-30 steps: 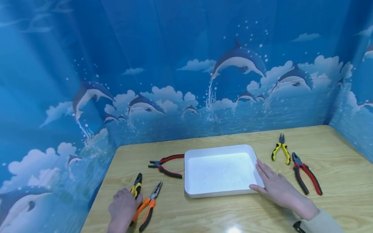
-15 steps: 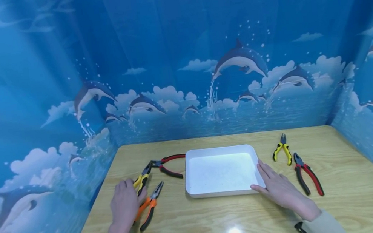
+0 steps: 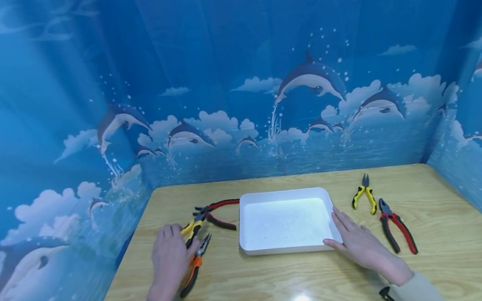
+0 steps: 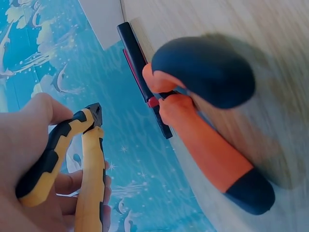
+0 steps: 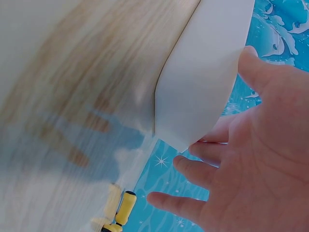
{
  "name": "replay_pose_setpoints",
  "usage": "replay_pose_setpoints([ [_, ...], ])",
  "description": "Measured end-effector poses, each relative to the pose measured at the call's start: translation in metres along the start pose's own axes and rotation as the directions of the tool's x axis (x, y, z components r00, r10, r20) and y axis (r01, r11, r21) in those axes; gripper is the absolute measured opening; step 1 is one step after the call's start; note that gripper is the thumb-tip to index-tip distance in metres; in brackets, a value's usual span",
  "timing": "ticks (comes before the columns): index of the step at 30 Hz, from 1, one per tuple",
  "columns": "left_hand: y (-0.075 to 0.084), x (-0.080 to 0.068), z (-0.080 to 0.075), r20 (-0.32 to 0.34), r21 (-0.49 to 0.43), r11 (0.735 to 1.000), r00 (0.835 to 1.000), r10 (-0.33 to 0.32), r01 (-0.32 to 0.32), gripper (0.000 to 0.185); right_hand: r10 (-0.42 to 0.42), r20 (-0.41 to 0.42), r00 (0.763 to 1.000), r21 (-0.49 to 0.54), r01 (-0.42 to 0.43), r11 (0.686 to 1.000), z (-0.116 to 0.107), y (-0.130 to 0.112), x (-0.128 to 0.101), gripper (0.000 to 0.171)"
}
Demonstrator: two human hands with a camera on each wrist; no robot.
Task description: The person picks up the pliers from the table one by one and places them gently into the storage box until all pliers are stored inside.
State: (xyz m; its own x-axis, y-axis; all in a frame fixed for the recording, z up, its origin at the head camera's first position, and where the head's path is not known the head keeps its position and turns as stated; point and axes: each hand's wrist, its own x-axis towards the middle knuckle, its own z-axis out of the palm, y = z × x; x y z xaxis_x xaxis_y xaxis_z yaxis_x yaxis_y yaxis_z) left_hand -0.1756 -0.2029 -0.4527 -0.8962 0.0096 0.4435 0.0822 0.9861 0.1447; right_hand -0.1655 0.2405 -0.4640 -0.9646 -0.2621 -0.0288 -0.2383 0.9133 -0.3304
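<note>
My left hand (image 3: 173,248) grips a pair of yellow-and-black pliers (image 3: 194,225) by the handles, lifted off the wooden table with the jaws pointing up and right. The left wrist view shows my fingers curled round those yellow-and-black pliers (image 4: 72,164). Just below, orange-and-black pliers (image 3: 193,269) lie on the table and fill that view as blurred orange-and-black pliers (image 4: 203,145). My right hand (image 3: 352,236) lies flat with straight fingers against the right front corner of the white tray (image 3: 278,250). Nothing shows inside the tray. The tray corner (image 5: 207,72) is beside my right hand (image 5: 260,164).
Red-and-black long-nose pliers (image 3: 214,211) lie left of the tray. Right of it lie small yellow pliers (image 3: 364,196) and red-and-black pliers (image 3: 396,230). The table (image 3: 282,288) is walled on three sides by blue dolphin-print curtain (image 3: 235,97).
My left hand has picked up the yellow-and-black pliers and carried them up and right, towards the red pliers. The right hand has stayed at the tray corner.
</note>
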Motion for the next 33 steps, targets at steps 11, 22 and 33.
replay_pose_setpoints([
  [11,0.007,0.004,0.0,-0.064,0.012,0.998,0.996,0.06,-0.06,0.057,0.001,0.0,1.0,-0.004,-0.001,1.0,0.0,0.0,0.0,0.088],
  [22,0.021,0.012,0.001,-0.085,0.033,0.995,0.992,0.095,-0.093,0.06,0.0,-0.003,1.0,-0.006,0.0,1.0,0.0,-0.001,0.0,0.089],
  [33,0.045,0.023,0.003,0.03,0.043,0.993,0.993,0.111,-0.112,0.063,0.0,-0.015,1.0,-0.009,0.0,1.0,0.001,-0.001,-0.001,0.087],
])
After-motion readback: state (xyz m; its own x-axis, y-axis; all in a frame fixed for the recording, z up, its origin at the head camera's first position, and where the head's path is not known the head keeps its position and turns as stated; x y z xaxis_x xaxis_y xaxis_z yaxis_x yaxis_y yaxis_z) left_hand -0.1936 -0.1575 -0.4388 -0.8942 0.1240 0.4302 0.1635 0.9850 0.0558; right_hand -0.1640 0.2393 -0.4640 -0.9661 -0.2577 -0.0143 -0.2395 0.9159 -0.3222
